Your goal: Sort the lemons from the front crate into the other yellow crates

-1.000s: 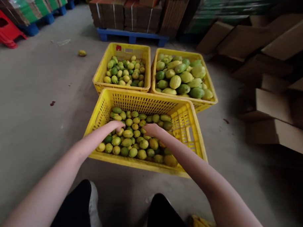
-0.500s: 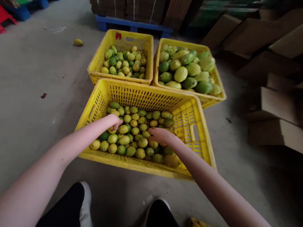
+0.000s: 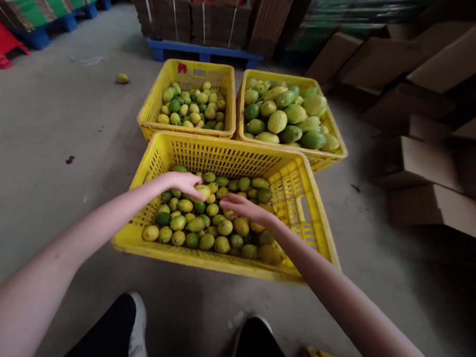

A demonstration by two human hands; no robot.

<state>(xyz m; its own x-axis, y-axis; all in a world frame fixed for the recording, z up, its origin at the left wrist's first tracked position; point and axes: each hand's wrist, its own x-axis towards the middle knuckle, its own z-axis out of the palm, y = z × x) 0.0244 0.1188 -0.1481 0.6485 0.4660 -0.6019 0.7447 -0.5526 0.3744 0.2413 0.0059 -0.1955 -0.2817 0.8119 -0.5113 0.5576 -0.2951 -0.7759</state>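
In the middle of the frame, the person's left hand [image 3: 186, 183] grips a yellow fruit [image 3: 202, 191] between thumb and fingers. The fruit sits at the fingertips, on the side facing the right hand [image 3: 244, 207], above the other fruit in the front crate [image 3: 209, 262]. The right hand, just right of center, is unclenched, its fingers stretched toward the left hand and slightly curved; whether it touches the fruit below cannot be told. Loose green and yellow fruit [image 3: 195, 224] fills the crate's floor around both hands, thinning toward the right end. Beyond it, at the upper center, a crate of small fruit [image 3: 187, 131] stands beside a crate of larger fruit [image 3: 323, 155]. A single fruit on the ground [image 3: 122, 78] lies at the upper left, well apart from both hands.
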